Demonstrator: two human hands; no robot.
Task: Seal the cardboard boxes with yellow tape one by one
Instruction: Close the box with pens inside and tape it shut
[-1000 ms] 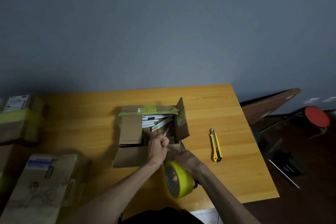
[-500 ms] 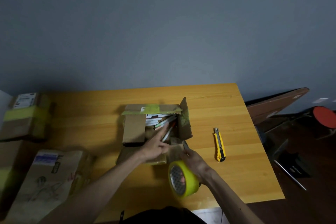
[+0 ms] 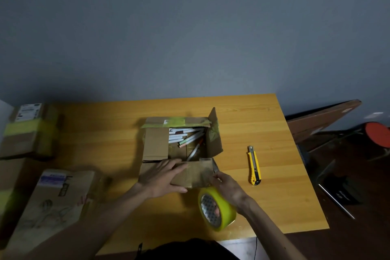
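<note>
Cardboard flaps stand open on the box (image 3: 156, 143) at mid-table, pens (image 3: 187, 135) showing inside, as a person readies it for sealing. The left hand (image 3: 162, 177) lies flat with straight fingers, pressing the near flap (image 3: 196, 173) at the box's 6 o'clock edge. The right hand (image 3: 228, 188), at the box's 5 o'clock corner, grips the yellow tape roll (image 3: 221, 215), fingers hooked through its core. The roll hangs just at the hand's 7 o'clock, above the wooden table (image 3: 253, 120). Its fingertips touch the flap's corner, but whether a tape end is already stuck there cannot be told.

The work looks to be at the flap-closing stage. Next, the upright flap at 3 o'clock and the others need folding down before tape runs across the seam. A yellow utility knife (image 3: 254, 165) waits at the box's 3 o'clock. Other boxes (image 3: 25, 131) sit at 9 o'clock.
</note>
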